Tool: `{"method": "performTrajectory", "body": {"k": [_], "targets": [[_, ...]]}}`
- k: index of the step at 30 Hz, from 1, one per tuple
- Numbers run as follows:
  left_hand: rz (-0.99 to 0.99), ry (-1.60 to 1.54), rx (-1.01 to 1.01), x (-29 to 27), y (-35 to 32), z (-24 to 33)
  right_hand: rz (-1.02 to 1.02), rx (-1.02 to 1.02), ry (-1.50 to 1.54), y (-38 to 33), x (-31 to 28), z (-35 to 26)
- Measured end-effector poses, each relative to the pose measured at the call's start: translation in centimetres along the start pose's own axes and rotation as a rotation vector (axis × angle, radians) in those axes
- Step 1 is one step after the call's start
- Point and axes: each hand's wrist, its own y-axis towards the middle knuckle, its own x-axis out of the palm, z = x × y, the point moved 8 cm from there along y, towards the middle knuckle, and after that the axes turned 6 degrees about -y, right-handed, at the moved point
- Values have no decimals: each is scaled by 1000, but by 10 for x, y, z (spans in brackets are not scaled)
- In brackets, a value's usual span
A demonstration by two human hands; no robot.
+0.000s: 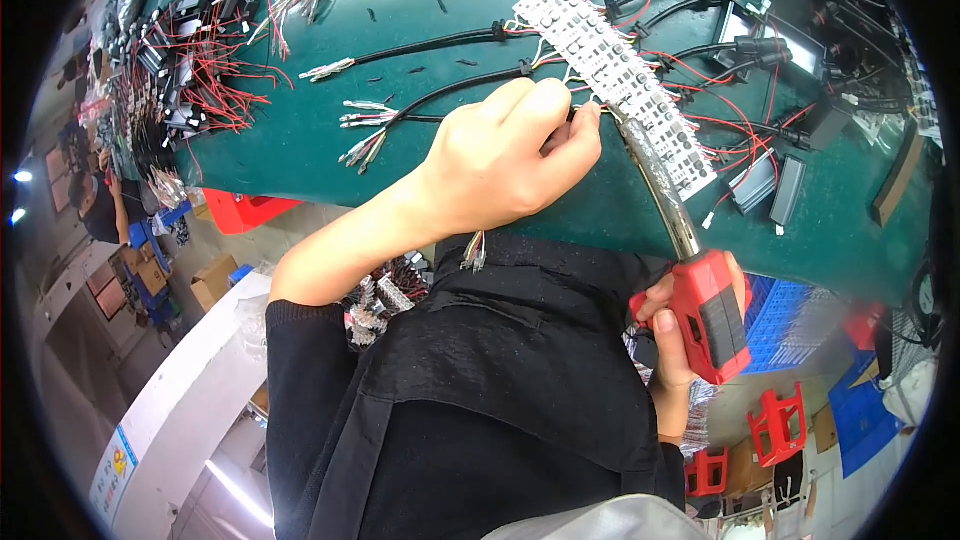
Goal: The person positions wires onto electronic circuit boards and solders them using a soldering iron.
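Grey fabric at the lens end, black apron past it. Left hand: thumb and fingers pinched together, seemingly on the black cable running under it; exact grip hidden. Right hand: wrapped round the red-and-black soldering iron, tip just beside the left fingertips. Reads as soldering wire ends to the board; next move calls for a still wire, steady tip. Board's just beyond the left fingertips: white, slanted, rows of dark parts, cables off both long edges.
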Motion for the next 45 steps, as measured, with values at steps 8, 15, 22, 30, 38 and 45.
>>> {"method": "performTrajectory", "body": {"k": [8,15,22,30,38,45], "targets": [[8,22,-40,-1,1,-2,57,-8,138,0,-1,-4],[13,16,-39,-1,1,-2,45,65,53,0,-1,-1],[5,-10,-55,2,1,-4,82,21,190,3,-1,-8],[6,-20,-68,0,1,-5,157,-59,180,5,-5,-7],[41,-227,-151,-6,4,-17,187,-226,405,29,-7,-13],[97,-156,-92,-1,3,-7,194,-166,446,20,-3,-8]]}}
